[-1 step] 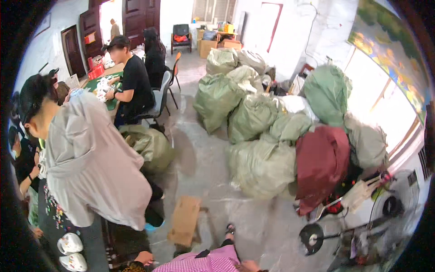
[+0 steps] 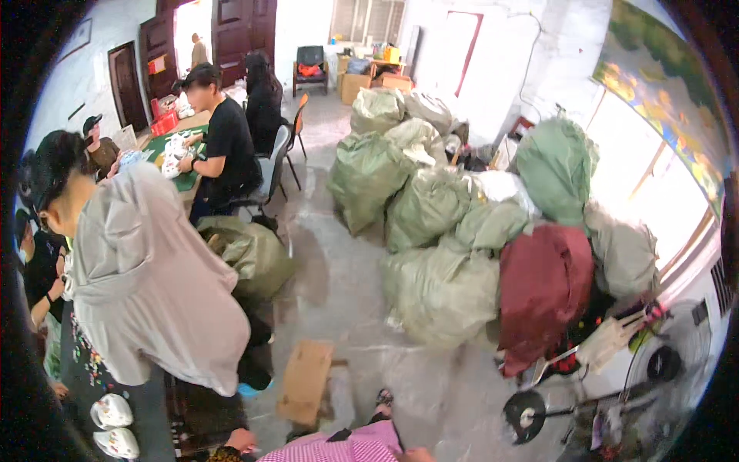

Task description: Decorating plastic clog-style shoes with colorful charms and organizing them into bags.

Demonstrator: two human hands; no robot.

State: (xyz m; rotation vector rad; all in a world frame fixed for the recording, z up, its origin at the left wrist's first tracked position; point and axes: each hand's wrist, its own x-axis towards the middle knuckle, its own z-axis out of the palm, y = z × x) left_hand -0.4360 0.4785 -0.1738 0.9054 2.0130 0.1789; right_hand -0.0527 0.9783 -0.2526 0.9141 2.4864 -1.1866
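My left hand [image 2: 242, 440] is at the lower edge, beside the pink checked cloth [image 2: 339, 446] over my lap. Its fingers are too blurred to make out. On the other side of the cloth, my right hand [image 2: 418, 454] is mostly cut off by the frame, its fingers hidden. Nothing shows in either hand. Left of me, two white clogs [image 2: 112, 411] with coloured decorations rest on a dark tabletop [image 2: 150, 412]. Small multicoloured pieces [image 2: 91, 362] lie scattered farther along it.
A person in a grey top [image 2: 154, 269] leans over the dark table. A brown cardboard piece [image 2: 305, 383] is on the floor ahead. Large stuffed green sacks [image 2: 443, 296] and a maroon one [image 2: 545, 292] crowd the right, near a fan [image 2: 666, 362]. Others work at a green-topped table [image 2: 158, 142].
The whole view has shifted slightly. A seated person in a cap at the far left shows more plainly. My hands stay low at the edge.
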